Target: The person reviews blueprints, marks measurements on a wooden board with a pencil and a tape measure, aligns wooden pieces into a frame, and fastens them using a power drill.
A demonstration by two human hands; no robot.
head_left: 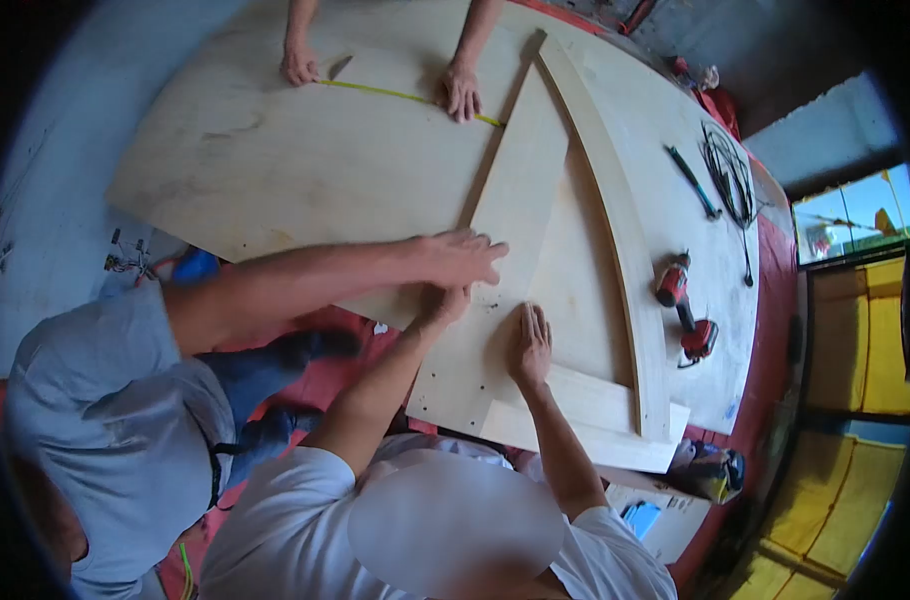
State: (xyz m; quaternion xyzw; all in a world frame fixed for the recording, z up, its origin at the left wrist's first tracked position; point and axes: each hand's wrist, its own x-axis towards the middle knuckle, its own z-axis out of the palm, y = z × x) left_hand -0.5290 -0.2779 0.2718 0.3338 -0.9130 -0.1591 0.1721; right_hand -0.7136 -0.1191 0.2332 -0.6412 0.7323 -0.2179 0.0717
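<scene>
The picture is upside down, so my arms come in from the top edge. My right hand [298,66], on the picture's left, is closed with its fingertips at one end of a yellow tape measure [380,91]. The tape lies across a large plywood sheet [235,170] and reaches the edge of a long pale board [525,160]. My left hand [462,92] lies over the tape near that board, fingers stretched out and down on the sheet. A small dark pointed piece [342,67], too small to name, is beside my right hand.
A co-worker in white has both hands [532,345] on the boards; another in grey reaches a hand [465,258] there. A curved wooden strip [615,220] crosses the frame. A red cordless drill [680,300], a hammer [693,182] and a coiled cable [727,175] lie on the right.
</scene>
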